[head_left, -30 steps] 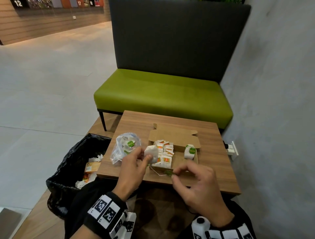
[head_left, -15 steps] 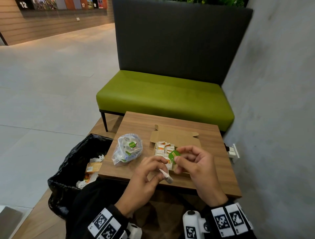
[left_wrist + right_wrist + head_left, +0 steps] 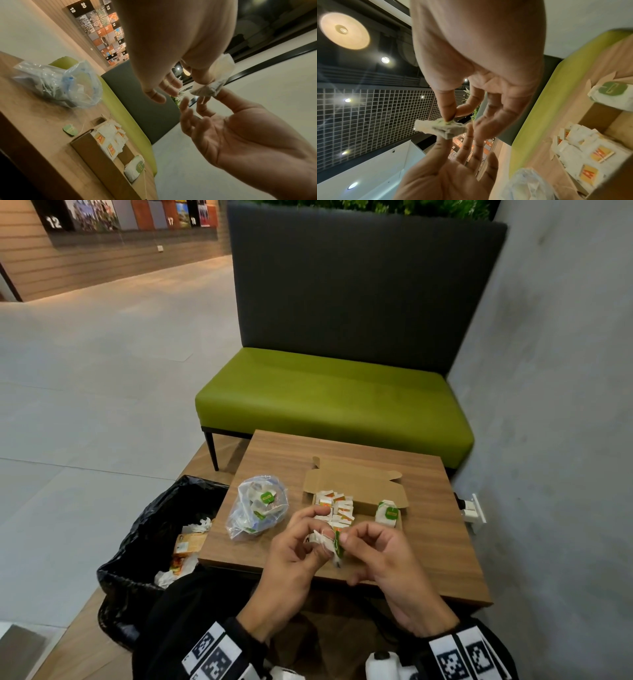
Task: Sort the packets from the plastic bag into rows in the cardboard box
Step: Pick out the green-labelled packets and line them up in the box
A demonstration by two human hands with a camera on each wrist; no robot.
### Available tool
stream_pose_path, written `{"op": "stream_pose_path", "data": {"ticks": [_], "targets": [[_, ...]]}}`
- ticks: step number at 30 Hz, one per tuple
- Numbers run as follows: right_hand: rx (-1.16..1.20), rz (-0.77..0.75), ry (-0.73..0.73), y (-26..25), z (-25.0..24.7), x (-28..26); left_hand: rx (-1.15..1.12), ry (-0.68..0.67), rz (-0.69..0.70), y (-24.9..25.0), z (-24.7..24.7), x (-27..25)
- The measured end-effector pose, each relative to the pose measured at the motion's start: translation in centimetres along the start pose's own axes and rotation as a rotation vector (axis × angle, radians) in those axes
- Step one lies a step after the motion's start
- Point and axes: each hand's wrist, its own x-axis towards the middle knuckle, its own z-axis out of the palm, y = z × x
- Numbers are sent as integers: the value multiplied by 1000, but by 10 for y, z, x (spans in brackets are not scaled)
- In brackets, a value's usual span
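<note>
Both my hands meet over the table's front edge around one white packet [image 3: 325, 541] with a green tag. My left hand [image 3: 322, 530] pinches the packet's body [image 3: 212, 79]. Thumb and forefinger of my right hand [image 3: 346, 539] pinch its green tag [image 3: 447, 121]. Behind them the open cardboard box [image 3: 359, 491] holds several orange-labelled packets [image 3: 337, 506] at its left and one green-tagged packet [image 3: 387, 513] at its right. The clear plastic bag [image 3: 257, 505] with more packets lies left of the box. A loose green tag [image 3: 70, 129] lies by the box's corner.
The small wooden table [image 3: 428, 542] stands before a green bench [image 3: 335, 405], with a grey wall on the right carrying a white socket [image 3: 474, 508]. A black bin bag [image 3: 144, 546] with litter sits on the floor at the table's left.
My hands have come together. The right hand lifted the green tag off the table front and brought it against the packet, which the left hand drew back from over the box.
</note>
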Motion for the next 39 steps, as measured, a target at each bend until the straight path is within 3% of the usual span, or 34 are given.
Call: {"op": "stream_pose_path", "data": {"ticks": [6, 10, 14, 17, 22, 30, 35, 39], "targets": [[137, 26, -39, 6, 9, 0, -5, 43, -84, -8, 4, 3], [268, -20, 165, 15, 14, 3, -15, 169, -209, -11, 6, 4], [270, -66, 362, 25, 14, 8, -6, 88, -255, -14, 8, -2], [230, -60, 434, 33, 15, 10, 77, 65, -213, -14, 15, -4], [160, -14, 362, 43, 9, 7, 229, 100, -168, -17, 11, 5], [-217, -64, 319, 47, -26, 11, 461, -121, -183, -21, 2, 19], [-466, -118, 244, 50, -43, 23, 477, -49, -175, -39, 13, 32], [-454, -83, 186, 48, -60, 36, 485, -56, -174, -53, 20, 42]]}}
